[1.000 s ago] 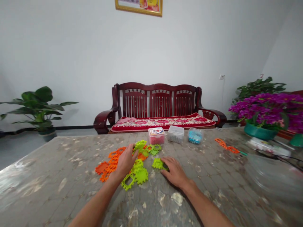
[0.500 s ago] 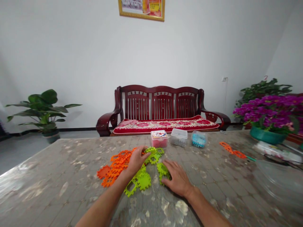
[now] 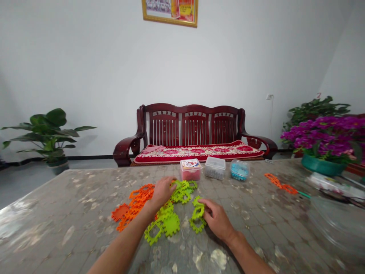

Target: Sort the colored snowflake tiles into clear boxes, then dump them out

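Observation:
My left hand (image 3: 163, 192) lies over the pile, between orange toothed plastic pieces (image 3: 142, 193) and green toothed pieces (image 3: 181, 191). Its thumb and fingers are apart, with the fingertips at the edge of the green ones; what lies under the palm is hidden. To the right, my right hand (image 3: 218, 219) pinches a green toothed building piece (image 3: 199, 211) at its right side, thumb and fingers closed on it. That piece stands in a small group, apart from the other green pieces. Nearer me lies a solid green piece (image 3: 171, 224) beside a green frame piece (image 3: 154, 233).
Behind the pile stand a pink-filled box (image 3: 190, 174), a clear box (image 3: 215, 173) of grey bits and a tub (image 3: 239, 171) of blue bits. Orange glasses-shaped pieces (image 3: 281, 184), a clear lid (image 3: 336, 220) and a flowerpot (image 3: 322, 163) are on the right.
My right hand's spread fingers have closed on a green piece and drawn back slightly right. My left hand has moved slightly left, uncovering more green pieces. The view has shifted a little.

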`<action>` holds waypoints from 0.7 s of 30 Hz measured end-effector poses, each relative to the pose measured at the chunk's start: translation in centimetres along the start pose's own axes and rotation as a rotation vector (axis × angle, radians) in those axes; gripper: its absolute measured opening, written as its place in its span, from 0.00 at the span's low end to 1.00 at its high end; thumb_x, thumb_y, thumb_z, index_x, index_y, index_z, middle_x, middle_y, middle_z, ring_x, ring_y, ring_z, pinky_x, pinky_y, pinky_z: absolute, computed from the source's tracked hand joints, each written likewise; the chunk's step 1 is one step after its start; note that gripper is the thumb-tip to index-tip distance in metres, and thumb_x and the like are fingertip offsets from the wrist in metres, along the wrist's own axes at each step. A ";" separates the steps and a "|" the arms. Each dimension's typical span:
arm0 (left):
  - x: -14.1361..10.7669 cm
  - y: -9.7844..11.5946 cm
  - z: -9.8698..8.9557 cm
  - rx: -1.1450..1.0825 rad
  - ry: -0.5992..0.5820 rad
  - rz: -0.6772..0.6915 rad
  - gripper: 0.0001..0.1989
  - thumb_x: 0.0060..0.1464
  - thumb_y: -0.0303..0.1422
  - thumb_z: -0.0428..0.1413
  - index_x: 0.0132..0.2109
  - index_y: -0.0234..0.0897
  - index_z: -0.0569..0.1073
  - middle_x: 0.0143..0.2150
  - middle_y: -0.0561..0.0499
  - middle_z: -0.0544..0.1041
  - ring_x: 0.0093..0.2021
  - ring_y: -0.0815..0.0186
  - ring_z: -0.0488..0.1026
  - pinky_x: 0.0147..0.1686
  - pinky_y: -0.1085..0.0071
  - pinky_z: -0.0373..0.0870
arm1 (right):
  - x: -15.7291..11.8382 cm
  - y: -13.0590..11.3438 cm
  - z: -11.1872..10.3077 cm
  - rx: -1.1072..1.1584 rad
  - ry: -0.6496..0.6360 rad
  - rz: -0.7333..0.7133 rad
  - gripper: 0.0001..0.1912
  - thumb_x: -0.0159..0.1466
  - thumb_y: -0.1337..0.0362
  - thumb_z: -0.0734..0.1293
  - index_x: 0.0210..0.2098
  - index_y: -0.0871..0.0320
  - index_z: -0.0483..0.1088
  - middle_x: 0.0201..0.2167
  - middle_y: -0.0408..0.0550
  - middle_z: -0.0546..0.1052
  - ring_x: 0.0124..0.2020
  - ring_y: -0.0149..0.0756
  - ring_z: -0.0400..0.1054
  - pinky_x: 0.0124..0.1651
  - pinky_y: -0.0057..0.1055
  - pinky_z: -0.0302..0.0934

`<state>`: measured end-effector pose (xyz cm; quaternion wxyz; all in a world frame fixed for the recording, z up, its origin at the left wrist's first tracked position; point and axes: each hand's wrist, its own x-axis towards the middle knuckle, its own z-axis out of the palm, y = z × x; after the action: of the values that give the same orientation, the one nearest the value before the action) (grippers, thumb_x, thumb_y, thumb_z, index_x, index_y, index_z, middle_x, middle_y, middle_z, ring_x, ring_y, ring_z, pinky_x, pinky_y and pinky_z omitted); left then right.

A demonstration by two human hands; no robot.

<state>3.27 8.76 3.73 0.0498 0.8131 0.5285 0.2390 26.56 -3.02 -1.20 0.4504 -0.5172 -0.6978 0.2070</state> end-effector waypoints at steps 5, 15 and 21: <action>-0.9 -0.6 1.0 0.126 -0.131 0.007 0.22 0.59 0.41 0.57 0.59 0.43 0.72 0.64 0.39 0.70 0.65 0.43 0.63 0.62 0.38 0.53 | 0.0 0.9 -0.3 0.010 0.130 -0.018 0.20 0.58 0.70 0.61 0.46 0.55 0.76 0.46 0.50 0.79 0.42 0.38 0.75 0.41 0.32 0.69; -4.7 -2.1 -1.8 0.190 -0.249 0.097 0.25 0.66 0.44 0.48 0.66 0.45 0.64 0.68 0.44 0.65 0.68 0.52 0.61 0.65 0.51 0.56 | 0.5 3.2 -0.4 -0.162 0.231 0.053 0.20 0.57 0.66 0.62 0.48 0.55 0.75 0.48 0.51 0.79 0.51 0.42 0.72 0.54 0.39 0.66; -8.8 -2.9 -4.4 0.109 -0.348 0.215 0.36 0.60 0.51 0.53 0.71 0.46 0.55 0.71 0.41 0.58 0.68 0.47 0.59 0.65 0.50 0.58 | 2.2 2.5 0.2 -0.343 0.147 0.011 0.23 0.63 0.62 0.62 0.56 0.56 0.71 0.57 0.54 0.74 0.59 0.45 0.66 0.64 0.44 0.58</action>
<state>-4.01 1.52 3.71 0.0705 0.8952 0.4344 0.0700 27.58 0.00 -2.31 0.4041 -0.6041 -0.6851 0.0491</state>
